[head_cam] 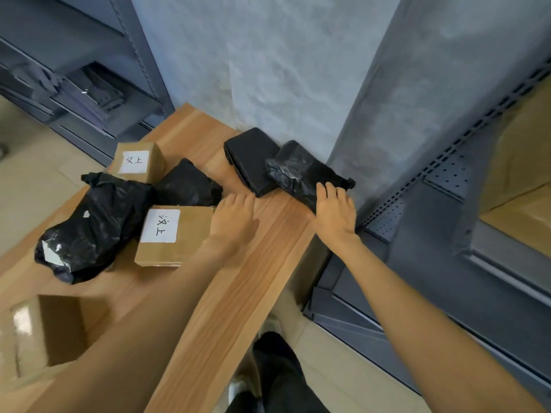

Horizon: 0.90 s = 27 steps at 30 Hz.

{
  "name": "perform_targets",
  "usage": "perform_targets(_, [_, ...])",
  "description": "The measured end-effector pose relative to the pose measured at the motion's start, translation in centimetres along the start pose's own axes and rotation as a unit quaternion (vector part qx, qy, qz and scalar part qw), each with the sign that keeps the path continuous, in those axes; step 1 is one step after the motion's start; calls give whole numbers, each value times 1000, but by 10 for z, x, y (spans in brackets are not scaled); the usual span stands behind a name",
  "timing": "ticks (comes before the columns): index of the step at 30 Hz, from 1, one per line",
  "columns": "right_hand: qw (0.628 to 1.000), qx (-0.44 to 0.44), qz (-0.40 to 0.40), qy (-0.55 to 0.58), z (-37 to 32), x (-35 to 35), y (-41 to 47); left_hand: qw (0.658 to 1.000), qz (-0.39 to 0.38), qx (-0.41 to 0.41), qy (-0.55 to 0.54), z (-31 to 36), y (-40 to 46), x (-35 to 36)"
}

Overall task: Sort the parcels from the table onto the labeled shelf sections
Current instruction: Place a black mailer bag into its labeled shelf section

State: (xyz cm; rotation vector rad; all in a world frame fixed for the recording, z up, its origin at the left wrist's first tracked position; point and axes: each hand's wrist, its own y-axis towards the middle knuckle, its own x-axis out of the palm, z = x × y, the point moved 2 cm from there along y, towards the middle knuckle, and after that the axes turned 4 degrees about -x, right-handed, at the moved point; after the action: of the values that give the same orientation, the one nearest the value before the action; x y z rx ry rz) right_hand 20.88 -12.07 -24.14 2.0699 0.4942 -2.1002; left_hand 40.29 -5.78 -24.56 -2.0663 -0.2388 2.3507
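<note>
Reaching across the wooden surface (238, 293), I keep my left hand (235, 219) flat and empty, fingers spread, just beside the labelled cardboard box (176, 236). My right hand (334, 213) is nearer the target: its open fingers (325, 189) rest on the near end of the crinkled black plastic parcel (301, 171), not yet closed around it. That parcel's long axis runs from my fingertips away to the left, overlapping the flat black package (250, 159) by the wall. The grey shelf (447, 204) stands to my right.
</note>
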Motion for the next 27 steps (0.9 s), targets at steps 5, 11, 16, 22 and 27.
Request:
perform_targets(5, [1000, 12, -5, 20, 3, 31, 28, 999, -21, -23, -20, 5, 24, 39])
perform_targets(11, [999, 19, 11, 30, 2, 65, 53, 998, -32, -39, -47, 10, 41, 75])
perform_targets(16, [999, 32, 28, 22, 1, 85, 67, 996, -37, -44, -63, 8, 50, 105])
perform_targets(22, [998, 34, 58, 3, 11, 95, 75, 997, -44, -43, -55, 15, 50, 135])
perform_targets(27, [993, 27, 115, -9, 14, 95, 82, 997, -12, -34, -65, 14, 49, 142])
